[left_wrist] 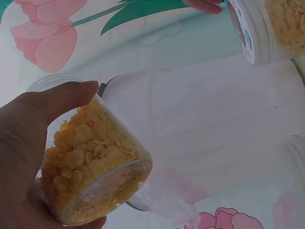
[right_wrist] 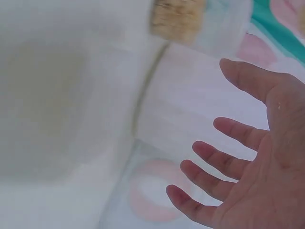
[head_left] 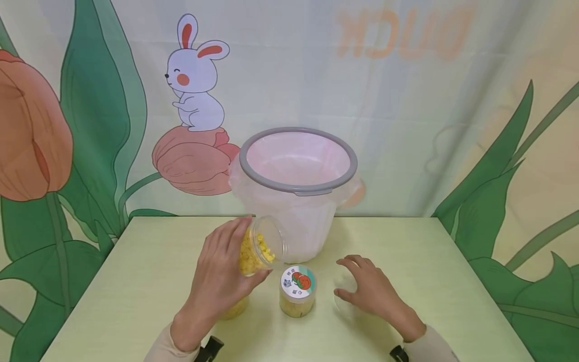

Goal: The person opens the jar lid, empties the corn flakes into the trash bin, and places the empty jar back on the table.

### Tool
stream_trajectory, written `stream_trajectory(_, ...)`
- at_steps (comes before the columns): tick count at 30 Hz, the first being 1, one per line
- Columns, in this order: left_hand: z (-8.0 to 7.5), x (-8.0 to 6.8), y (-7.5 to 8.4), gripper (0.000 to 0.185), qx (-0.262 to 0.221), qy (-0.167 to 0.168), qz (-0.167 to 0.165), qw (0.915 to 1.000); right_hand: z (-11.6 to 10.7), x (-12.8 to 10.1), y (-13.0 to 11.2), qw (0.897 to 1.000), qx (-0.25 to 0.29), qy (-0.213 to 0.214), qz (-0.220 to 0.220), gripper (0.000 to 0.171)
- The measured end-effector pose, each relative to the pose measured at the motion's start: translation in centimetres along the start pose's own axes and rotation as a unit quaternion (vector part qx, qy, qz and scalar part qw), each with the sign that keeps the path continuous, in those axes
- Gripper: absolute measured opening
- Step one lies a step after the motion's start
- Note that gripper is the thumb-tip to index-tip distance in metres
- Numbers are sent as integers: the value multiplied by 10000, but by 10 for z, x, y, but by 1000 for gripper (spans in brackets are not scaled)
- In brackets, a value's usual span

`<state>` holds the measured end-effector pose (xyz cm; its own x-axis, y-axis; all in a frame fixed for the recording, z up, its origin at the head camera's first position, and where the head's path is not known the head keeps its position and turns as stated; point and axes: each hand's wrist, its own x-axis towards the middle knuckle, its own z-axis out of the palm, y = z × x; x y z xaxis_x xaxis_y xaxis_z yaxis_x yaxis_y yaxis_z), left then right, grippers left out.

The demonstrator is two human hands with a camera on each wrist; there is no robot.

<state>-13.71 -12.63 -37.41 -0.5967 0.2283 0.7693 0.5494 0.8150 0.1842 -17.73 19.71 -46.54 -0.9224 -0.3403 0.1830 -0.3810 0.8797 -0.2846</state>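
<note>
My left hand [head_left: 221, 266] grips a clear open jar [left_wrist: 95, 162] of yellow flakes around its side. The jar is tilted, its mouth facing right, and overlaps the front of the bin in the head view. My right hand [head_left: 373, 289] is over the table on the right, fingers spread and loosely bent, with nothing in its palm in the right wrist view. A faint transparent rounded outline [head_left: 343, 297] shows beside its thumb in the head view. Between the hands stands a lidded jar [head_left: 297, 291] with a fruit picture on its white lid.
A pale bin [head_left: 312, 226] with a grey rim and a clear liner stands at the back of the table [head_left: 407, 246]. Another jar of yellow flakes [head_left: 234, 309] stands partly hidden below my left hand. A printed curtain [head_left: 289, 65] hangs behind.
</note>
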Motion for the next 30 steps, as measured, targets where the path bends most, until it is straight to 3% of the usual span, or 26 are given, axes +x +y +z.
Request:
stream_trajectory(10,-3,7,-3,106,57,-33,-4,10000,-46,5,-26,9939,428,934,-390,60)
stream_trajectory(17,-8,15,-2,108,32,-17,33,10000,-74,8,-42,9868,628,1353,-637,60)
stream_trajectory(30,-12,27,-6,104,7,113,125,9999,-102,19,-56,9645,987,2170,-1135,56)
